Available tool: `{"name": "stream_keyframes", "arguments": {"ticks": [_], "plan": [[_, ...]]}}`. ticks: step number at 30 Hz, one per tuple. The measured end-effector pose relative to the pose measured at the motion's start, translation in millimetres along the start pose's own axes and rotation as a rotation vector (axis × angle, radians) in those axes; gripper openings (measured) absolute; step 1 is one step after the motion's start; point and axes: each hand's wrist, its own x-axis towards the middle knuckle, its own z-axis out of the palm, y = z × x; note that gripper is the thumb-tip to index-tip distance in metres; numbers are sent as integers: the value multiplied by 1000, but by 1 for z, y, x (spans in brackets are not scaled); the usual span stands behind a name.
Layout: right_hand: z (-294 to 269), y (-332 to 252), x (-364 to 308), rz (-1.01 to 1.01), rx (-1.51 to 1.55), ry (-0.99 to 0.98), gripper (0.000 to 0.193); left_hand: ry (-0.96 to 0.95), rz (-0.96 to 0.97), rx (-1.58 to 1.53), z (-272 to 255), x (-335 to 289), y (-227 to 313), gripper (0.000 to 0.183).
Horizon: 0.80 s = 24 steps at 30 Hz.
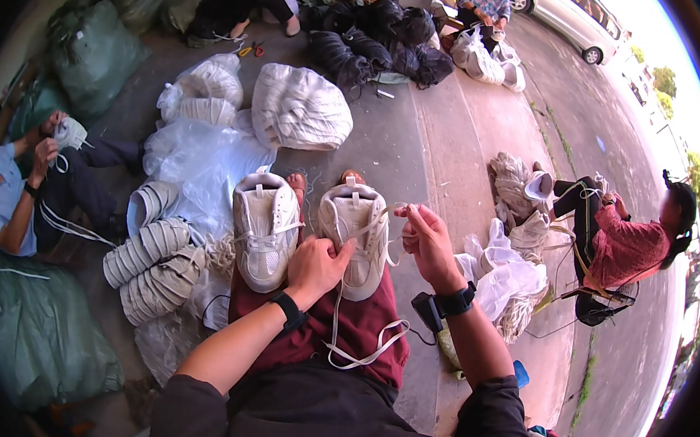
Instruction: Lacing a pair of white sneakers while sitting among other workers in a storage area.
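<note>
Two pale sneakers rest side by side on my lap, toes toward me. The left sneaker (265,237) has its lace threaded across the front. On the right sneaker (356,219), my left hand (318,269) is closed at the side of the lacing, thumb and forefinger against the upper. Beyond its right side, my right hand (428,244) pinches a white shoelace (395,236) up near the eyelets. The other lace end (356,357) hangs loose in a loop over my dark red trousers (277,335).
Stacked shoe uppers (156,262) and clear plastic bags (199,167) lie to my left, a wrapped white bundle (301,108) ahead. More uppers and laces (514,303) lie right. Co-workers sit left, right and ahead. Scissors (252,49) lie on the floor; green sacks (41,335) stand left.
</note>
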Motion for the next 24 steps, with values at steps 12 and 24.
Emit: {"name": "stream_keyframes", "arguments": {"ticks": [12, 24], "plan": [[-21, -6, 4, -5, 382, -15, 27, -78, 145, -128, -11, -31, -6, 23], [-17, -3, 5, 66, 417, -62, 26, -36, 370, 76, 8, 7, 9, 107]]}}
